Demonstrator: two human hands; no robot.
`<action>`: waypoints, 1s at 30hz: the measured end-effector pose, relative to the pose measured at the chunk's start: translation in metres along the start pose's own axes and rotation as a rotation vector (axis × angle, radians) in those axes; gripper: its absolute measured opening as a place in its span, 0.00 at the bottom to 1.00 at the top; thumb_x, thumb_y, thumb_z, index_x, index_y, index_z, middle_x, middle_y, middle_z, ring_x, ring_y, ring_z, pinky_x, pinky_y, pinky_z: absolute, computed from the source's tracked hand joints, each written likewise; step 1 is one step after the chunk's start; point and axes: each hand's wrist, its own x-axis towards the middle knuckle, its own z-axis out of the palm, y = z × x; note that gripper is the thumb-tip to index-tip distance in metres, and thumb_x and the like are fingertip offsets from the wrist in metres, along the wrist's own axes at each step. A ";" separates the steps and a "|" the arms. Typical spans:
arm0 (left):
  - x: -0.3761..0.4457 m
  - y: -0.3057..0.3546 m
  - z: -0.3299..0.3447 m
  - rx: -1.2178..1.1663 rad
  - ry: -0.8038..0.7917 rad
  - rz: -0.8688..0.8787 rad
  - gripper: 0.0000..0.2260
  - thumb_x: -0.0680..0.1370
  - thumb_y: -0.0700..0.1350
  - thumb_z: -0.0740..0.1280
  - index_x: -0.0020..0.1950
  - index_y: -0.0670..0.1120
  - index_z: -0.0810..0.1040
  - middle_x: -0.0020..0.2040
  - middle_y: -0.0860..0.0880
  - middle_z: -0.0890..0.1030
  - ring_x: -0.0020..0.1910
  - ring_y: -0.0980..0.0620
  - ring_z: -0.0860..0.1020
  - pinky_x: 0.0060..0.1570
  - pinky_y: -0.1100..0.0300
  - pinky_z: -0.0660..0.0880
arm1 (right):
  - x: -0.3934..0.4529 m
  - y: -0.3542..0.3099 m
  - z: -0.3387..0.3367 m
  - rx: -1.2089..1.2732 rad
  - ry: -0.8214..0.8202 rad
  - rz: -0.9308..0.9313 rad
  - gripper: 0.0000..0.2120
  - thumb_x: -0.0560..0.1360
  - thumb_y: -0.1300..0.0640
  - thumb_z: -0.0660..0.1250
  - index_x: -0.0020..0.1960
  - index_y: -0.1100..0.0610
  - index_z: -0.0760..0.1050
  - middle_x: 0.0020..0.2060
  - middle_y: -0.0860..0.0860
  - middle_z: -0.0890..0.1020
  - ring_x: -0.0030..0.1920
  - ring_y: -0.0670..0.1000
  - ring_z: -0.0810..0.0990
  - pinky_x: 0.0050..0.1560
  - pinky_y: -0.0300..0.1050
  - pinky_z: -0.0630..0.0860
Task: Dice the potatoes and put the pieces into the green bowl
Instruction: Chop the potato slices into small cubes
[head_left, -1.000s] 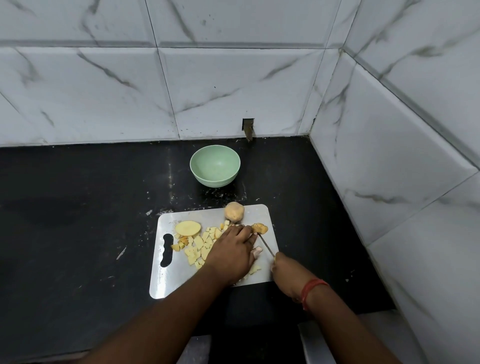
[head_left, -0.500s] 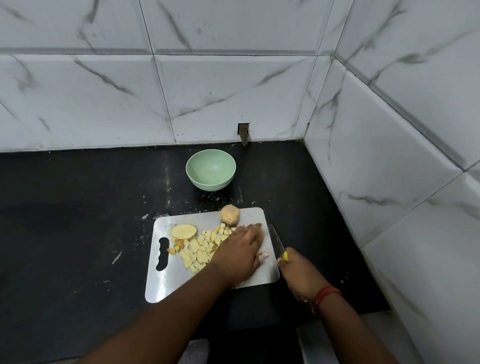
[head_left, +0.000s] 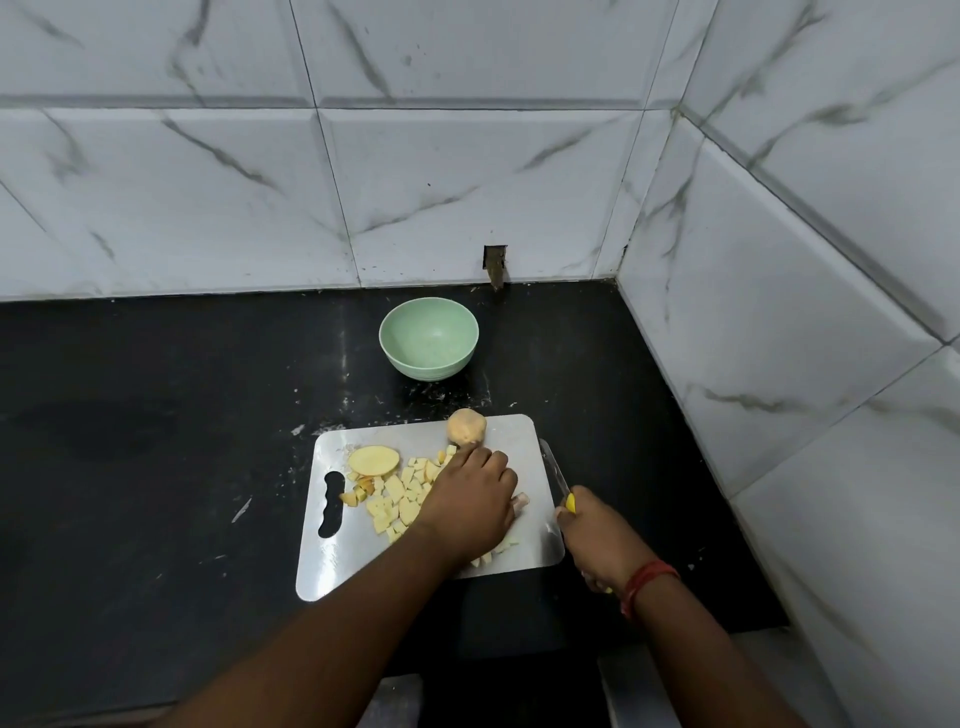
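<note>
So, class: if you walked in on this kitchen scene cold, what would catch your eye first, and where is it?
Probably the pale pile of diced potato on the steel cutting board, with the left hand resting over it. Next, the empty green bowl standing alone on the black counter behind the board. Then the right hand gripping a yellow-handled knife at the board's right edge.

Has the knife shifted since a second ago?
Yes. The knife, held by the right hand, has moved right, off the diced pieces to the cutting board edge.
</note>
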 end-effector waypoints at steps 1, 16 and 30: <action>-0.002 -0.002 0.000 -0.004 0.028 0.005 0.21 0.82 0.56 0.54 0.56 0.45 0.81 0.53 0.45 0.79 0.56 0.44 0.77 0.67 0.47 0.70 | 0.001 -0.003 0.000 -0.007 -0.002 -0.012 0.08 0.81 0.52 0.55 0.46 0.55 0.66 0.35 0.53 0.72 0.28 0.50 0.70 0.26 0.41 0.64; -0.056 -0.088 0.012 -0.106 0.105 -0.716 0.14 0.78 0.46 0.66 0.61 0.45 0.79 0.58 0.44 0.79 0.56 0.39 0.77 0.65 0.36 0.69 | 0.018 -0.025 0.019 -0.107 -0.013 -0.051 0.09 0.82 0.54 0.53 0.59 0.55 0.68 0.42 0.56 0.77 0.32 0.51 0.75 0.29 0.42 0.73; -0.049 -0.096 -0.008 -0.254 0.048 -0.713 0.14 0.78 0.43 0.69 0.63 0.46 0.78 0.57 0.47 0.72 0.54 0.45 0.75 0.63 0.48 0.67 | 0.052 -0.048 0.043 -0.182 0.222 -0.303 0.11 0.78 0.67 0.55 0.55 0.58 0.73 0.56 0.54 0.74 0.53 0.54 0.75 0.52 0.48 0.75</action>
